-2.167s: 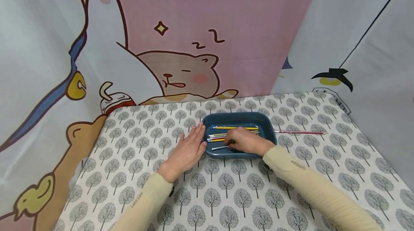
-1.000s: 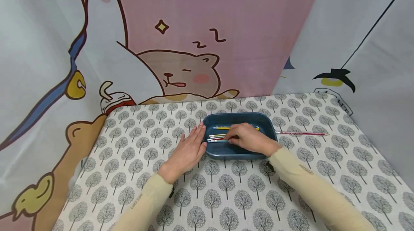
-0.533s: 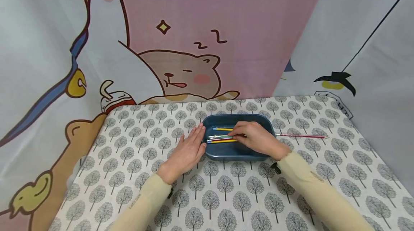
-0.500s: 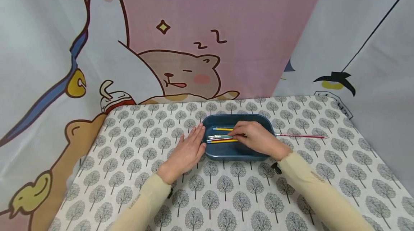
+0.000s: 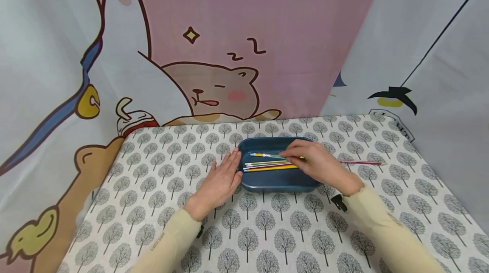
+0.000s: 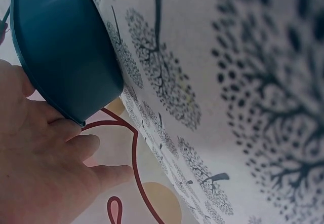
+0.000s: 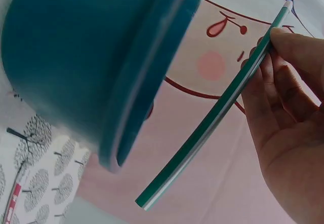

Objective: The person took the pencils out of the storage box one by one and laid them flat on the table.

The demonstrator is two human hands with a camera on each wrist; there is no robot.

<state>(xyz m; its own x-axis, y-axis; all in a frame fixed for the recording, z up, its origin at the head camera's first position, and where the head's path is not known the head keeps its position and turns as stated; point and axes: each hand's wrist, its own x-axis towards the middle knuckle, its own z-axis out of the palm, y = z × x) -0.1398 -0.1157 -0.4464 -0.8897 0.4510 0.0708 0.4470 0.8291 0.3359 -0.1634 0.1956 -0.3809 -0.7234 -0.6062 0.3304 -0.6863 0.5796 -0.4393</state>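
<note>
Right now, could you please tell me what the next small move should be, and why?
Probably carry the green pencil toward the red pencil on the cloth: the right hand pinches it above the tray, while the left hand rests against the tray's side.

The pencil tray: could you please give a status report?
Right hand pinches green pencil above tray. Left hand against tray's left end. More pencils in tray. Nothing visibly obstructing.
</note>
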